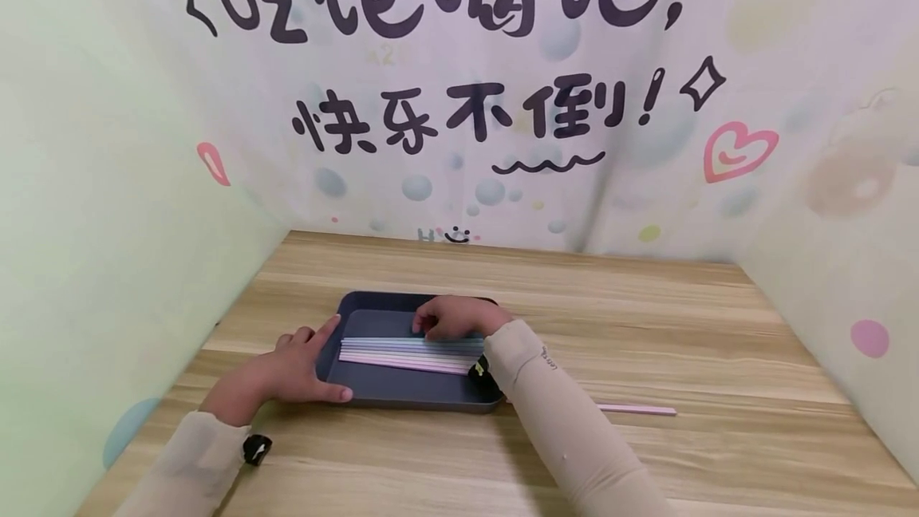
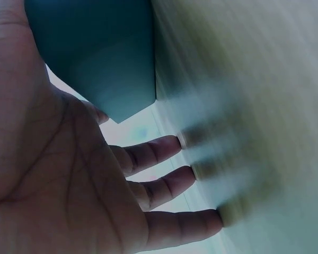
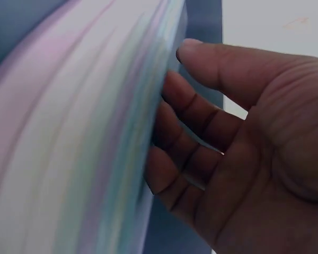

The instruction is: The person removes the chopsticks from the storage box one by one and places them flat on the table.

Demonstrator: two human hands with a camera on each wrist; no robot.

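Several pastel sticks (image 1: 409, 355) in pink, white, green, purple and blue lie side by side in a dark grey-blue tray (image 1: 416, 404). My left hand (image 1: 287, 369) rests at the tray's left end, thumb at the near corner and a finger along the left rim; in the left wrist view the other fingertips of this hand (image 2: 90, 174) touch the table. Over the far edge of the sticks is my right hand (image 1: 459, 317), its fingers bent. The right wrist view has the fingertips of this hand (image 3: 238, 137) against the outer blue stick (image 3: 148, 153), with no stick gripped.
A single pink stick (image 1: 639, 409) lies on the wooden table (image 1: 610, 317) right of the tray, partly hidden by my right sleeve (image 1: 567, 421). Behind the table hangs a white printed sheet (image 1: 459, 102), and pale walls stand at left and right.
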